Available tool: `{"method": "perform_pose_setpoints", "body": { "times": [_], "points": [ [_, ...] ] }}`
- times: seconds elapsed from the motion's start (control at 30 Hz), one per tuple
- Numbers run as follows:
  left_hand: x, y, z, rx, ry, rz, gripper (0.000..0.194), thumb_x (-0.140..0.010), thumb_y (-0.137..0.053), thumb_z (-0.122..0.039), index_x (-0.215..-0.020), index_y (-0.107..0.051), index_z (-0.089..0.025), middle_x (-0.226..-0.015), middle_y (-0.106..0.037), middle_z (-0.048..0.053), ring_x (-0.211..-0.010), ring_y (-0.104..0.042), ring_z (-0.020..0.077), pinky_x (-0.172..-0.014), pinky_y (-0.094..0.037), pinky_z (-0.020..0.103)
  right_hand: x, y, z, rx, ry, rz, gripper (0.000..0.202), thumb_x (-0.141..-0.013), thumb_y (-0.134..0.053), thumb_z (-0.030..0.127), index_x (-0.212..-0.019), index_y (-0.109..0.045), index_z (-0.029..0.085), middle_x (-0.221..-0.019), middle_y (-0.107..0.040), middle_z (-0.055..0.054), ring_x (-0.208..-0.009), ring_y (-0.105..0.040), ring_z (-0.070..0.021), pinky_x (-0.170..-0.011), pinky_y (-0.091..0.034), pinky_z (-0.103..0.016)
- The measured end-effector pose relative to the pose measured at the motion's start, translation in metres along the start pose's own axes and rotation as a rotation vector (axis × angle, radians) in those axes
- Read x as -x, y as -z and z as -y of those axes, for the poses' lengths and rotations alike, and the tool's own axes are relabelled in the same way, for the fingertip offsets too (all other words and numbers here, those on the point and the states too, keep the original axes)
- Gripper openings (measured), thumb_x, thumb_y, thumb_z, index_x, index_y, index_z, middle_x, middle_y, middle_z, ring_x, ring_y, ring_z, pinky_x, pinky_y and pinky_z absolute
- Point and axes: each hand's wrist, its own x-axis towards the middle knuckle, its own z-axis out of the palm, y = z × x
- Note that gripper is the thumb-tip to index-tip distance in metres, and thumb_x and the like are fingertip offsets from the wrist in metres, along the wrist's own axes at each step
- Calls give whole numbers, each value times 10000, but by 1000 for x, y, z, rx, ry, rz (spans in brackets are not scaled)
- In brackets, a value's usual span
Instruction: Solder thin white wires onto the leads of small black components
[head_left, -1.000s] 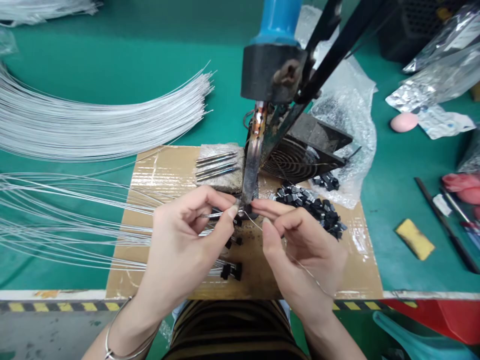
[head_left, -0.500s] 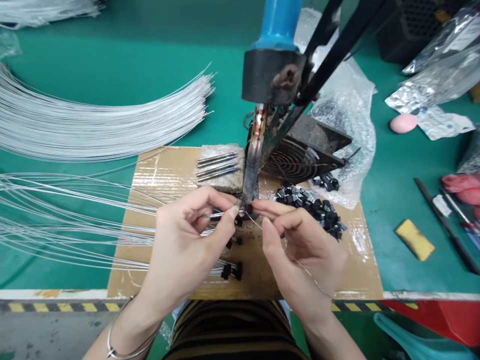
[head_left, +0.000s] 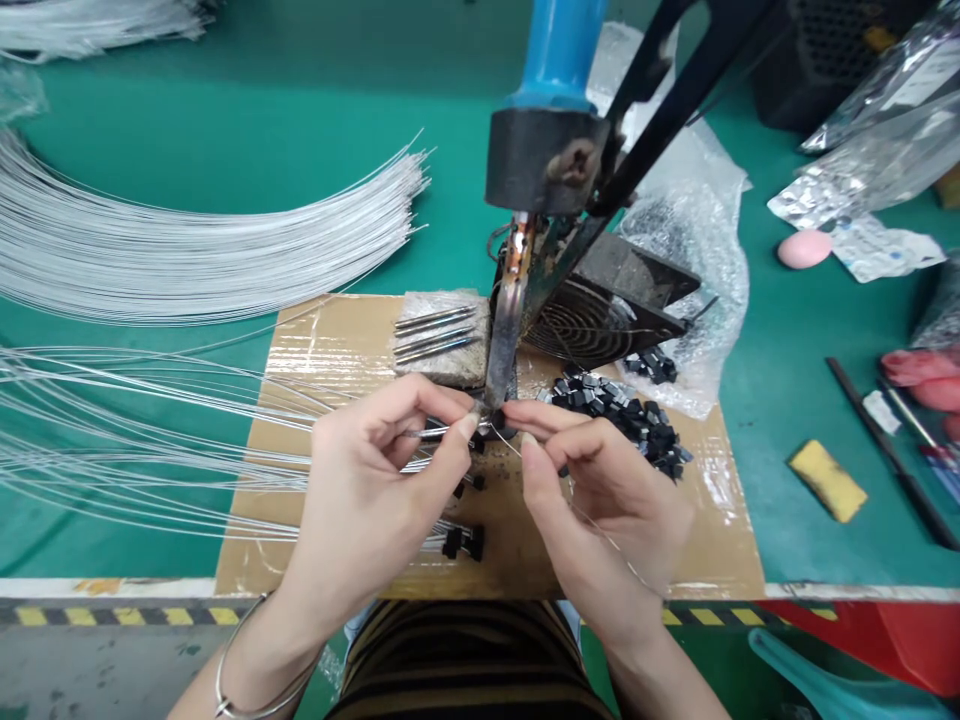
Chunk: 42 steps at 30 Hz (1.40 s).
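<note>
At the soldering iron's (head_left: 504,345) tip, a small shiny part (head_left: 484,424), mostly hidden, is pinched by the left hand (head_left: 375,465). Just right of the tip, a thin, silvery, gently bent wire (head_left: 509,444) is gripped by the right hand (head_left: 607,500). Soldering appears to be underway; steady wire feeding seems called for next.

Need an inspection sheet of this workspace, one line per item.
Surface: green table, cardboard sheet on it.
Job's things: soldering iron, thin metal wire, black connectors in a pile.
Clutter: yellow sponge, pink egg-shaped item, bubble wrap.
Hands: left hand pinches a small part, mostly hidden, beside the soldering iron; right hand holds the thin metal wire in its fingers.
Cables: white wire bundle, looser white wires at left.
Surroundings: black fan, striped edging along the front, red object lower right.
</note>
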Motion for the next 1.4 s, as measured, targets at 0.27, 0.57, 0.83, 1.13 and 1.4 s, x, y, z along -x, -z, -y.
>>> {"method": "perform_pose_setpoints", "body": {
  "times": [0.27, 0.57, 0.83, 1.13, 1.4],
  "points": [
    [-1, 0, 0, -14, 10, 13, 77, -870, -774, -175, -807, -747, -208, -857, -791, 3, -662, -646, 123, -543, -445, 231, 0, 0, -2, 15, -9, -11, 194, -960, -682, 107, -830, -638, 244, -1167, -818, -58, -1160, -768, -251, -1035, -597, -423],
    [0, 1, 0, -18, 10, 5, 85, -867, -775, -172, -803, -747, -218, -844, -782, -4, -638, -634, 117, -520, -425, 238, 0, -2, -2, 20, 16, -29, 193, -955, -688, 104, -839, -642, 251, -1146, -820, -47, -1130, -776, -242, -1024, -601, -421],
    [1, 2, -1, -7, 17, 9, 93, -871, -776, -174, -800, -743, -223, -882, -801, -4, -692, -679, 127, -549, -460, 229, 2, -2, -2, 45, 48, -25, 203, -939, -695, 70, -855, -645, 248, -1176, -811, -45, -1123, -776, -235, -1016, -604, -408],
    [1, 1, -2, -15, -7, 2, 88, -865, -773, -162, -799, -752, -217, -862, -788, -4, -690, -672, 130, -545, -451, 239, 3, -3, -3, 92, 107, -28, 194, -936, -695, 73, -879, -662, 256, -1177, -819, -65, -1106, -790, -256, -1021, -627, -454],
    [-1, 2, 0, -31, 7, 12, 97, -868, -765, -157, -800, -741, -222, -865, -786, -11, -698, -680, 125, -555, -460, 223, 3, -5, -6, 159, 154, -43, 215, -919, -698, 48, -890, -646, 255, -1163, -824, -58, -1058, -806, -233, -948, -651, -391]
  ]
}}
